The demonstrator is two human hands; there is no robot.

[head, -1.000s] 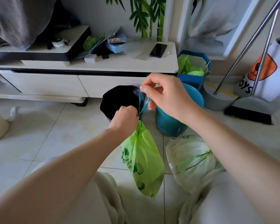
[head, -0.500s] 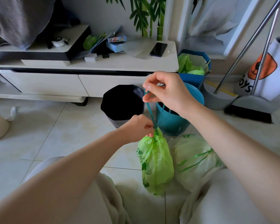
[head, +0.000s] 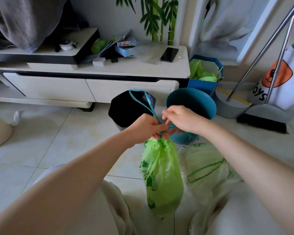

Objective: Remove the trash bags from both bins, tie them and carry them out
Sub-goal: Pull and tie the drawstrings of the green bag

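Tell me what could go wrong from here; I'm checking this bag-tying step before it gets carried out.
1. The green bag hangs only from its drawstring, pinched at the gathered neck by the left hand and right hand; a slip could drop it.
2. The loop looks unknotted, so the neck might reopen.
3. The white bag on the floor beside the knees could get knelt on.

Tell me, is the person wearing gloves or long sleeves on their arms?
No. The left hand and right hand are bare, with no gloves, rings or watch showing. Both forearms are bare too, with no sleeves in view. Only light, cream-coloured clothing shows lower down, near the lap.
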